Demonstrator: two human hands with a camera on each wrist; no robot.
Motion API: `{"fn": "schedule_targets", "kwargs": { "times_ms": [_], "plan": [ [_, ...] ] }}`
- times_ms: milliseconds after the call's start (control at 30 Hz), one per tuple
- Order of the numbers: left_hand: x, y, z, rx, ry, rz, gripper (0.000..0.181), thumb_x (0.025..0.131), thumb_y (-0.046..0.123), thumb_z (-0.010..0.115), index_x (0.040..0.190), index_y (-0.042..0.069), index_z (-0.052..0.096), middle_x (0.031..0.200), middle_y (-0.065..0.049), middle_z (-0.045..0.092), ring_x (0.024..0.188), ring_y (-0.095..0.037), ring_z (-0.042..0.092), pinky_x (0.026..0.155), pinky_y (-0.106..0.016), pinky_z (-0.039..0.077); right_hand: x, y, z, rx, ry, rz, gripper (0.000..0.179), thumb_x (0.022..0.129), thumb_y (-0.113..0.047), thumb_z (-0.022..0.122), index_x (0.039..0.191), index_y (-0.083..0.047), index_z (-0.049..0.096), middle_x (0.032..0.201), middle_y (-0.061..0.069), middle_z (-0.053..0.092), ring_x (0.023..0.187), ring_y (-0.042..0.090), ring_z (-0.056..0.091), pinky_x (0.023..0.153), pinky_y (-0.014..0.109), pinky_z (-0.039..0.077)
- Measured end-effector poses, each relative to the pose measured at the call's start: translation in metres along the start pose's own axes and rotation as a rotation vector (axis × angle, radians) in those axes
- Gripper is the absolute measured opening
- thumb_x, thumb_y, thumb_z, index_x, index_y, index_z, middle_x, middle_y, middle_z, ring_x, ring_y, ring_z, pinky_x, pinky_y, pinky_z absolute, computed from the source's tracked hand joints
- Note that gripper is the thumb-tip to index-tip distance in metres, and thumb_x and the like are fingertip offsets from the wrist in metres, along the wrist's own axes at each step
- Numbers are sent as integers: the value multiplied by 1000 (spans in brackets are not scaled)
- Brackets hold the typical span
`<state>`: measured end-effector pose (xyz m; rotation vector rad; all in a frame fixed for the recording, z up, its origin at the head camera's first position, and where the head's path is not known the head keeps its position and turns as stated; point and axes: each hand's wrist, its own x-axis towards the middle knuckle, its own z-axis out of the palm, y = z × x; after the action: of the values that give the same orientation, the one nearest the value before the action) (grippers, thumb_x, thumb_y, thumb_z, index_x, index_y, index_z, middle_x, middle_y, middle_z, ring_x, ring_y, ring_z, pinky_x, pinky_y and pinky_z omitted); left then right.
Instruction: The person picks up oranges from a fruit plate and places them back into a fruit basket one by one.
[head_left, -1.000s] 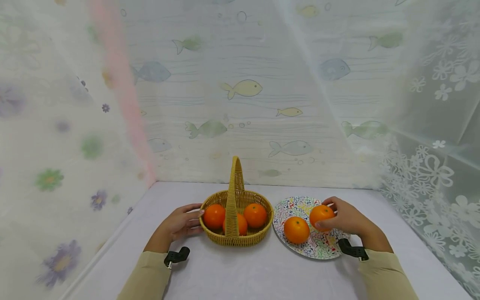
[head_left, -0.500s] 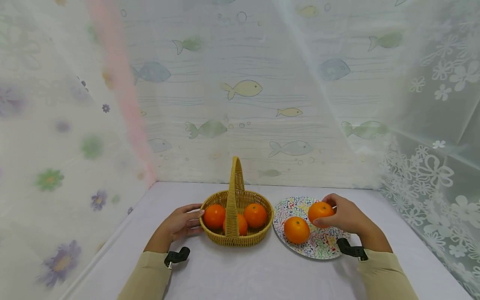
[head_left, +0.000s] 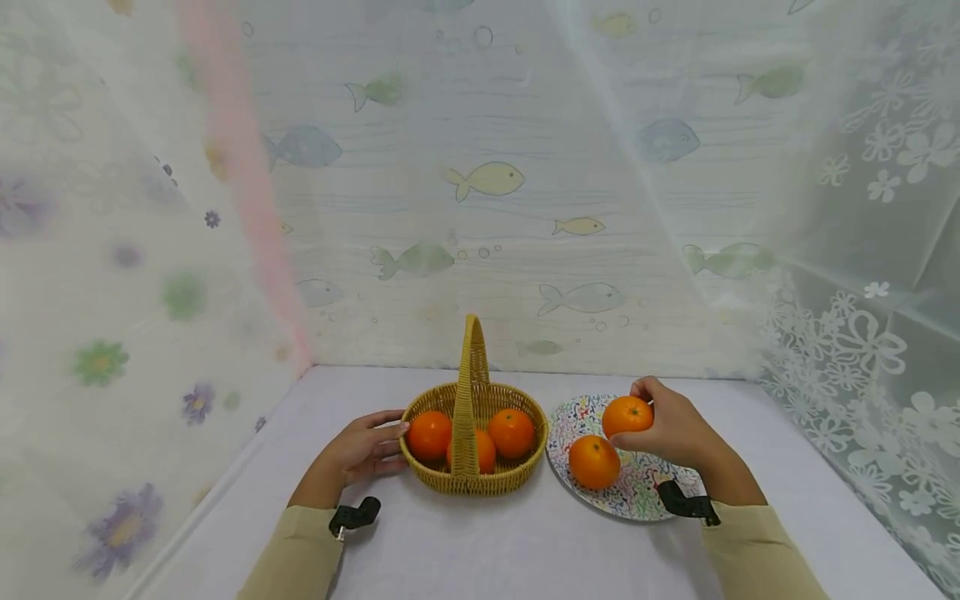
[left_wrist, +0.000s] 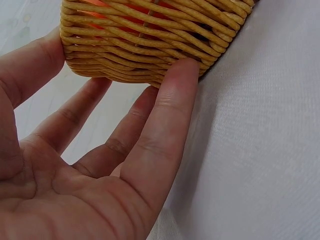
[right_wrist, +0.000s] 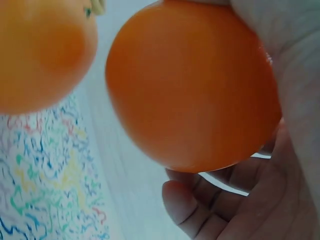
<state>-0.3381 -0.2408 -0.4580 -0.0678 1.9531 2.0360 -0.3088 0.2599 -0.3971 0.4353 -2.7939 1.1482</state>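
Orange (head_left: 627,417), lower right of the head view, sits in the curled fingers of the right hand (head_left: 672,427) over the patterned plate (head_left: 637,496); it should be firm, light and slightly slick, best held around its middle. It has shifted left and upward since a second ago. In the left wrist view, the left hand (left_wrist: 95,192), fingers spread, touches the wicker basket (left_wrist: 140,45), upper centre. The right wrist view shows another orange (right_wrist: 40,55), upper left.

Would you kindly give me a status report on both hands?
Right hand grips an orange over the plate. Left hand touches the basket, three oranges inside. Another orange on the plate may obstruct.
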Motion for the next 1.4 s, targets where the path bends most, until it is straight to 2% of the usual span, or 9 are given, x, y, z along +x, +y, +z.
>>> {"fn": "schedule_targets", "kwargs": {
  "times_ms": [367,733,1100,1400],
  "plan": [
    [0,0,2,4,7,1,66,98,29,74,153,8,47,135,-15,66,111,-27,71,95,-52,60,8,-27,2,79,45,-92,61,74,-27,91,110,-12,44,94,12,60,76,25,60,62,35,58],
    [0,-3,1,2,-4,4,66,98,30,74,153,8,46,139,-14,64,110,-26,72,94,-51,60,18,-55,-3,189,36,-169,62,75,-25,92,112,-10,44,96,14,58,80,28,59,65,34,58],
    [2,0,-2,6,-6,11,67,97,30,75,153,8,46,139,-15,64,110,-26,72,95,-51,60,19,-62,-6,313,116,-196,60,77,-17,91,114,-9,44,105,15,55,82,32,59,65,35,60],
    [1,1,0,9,-14,7,66,98,29,74,154,7,45,139,-15,63,111,-27,71,95,-51,60,21,-66,7,279,127,-171,62,75,-23,92,115,-13,46,107,14,57,82,32,60,66,35,60]
  ]
}}
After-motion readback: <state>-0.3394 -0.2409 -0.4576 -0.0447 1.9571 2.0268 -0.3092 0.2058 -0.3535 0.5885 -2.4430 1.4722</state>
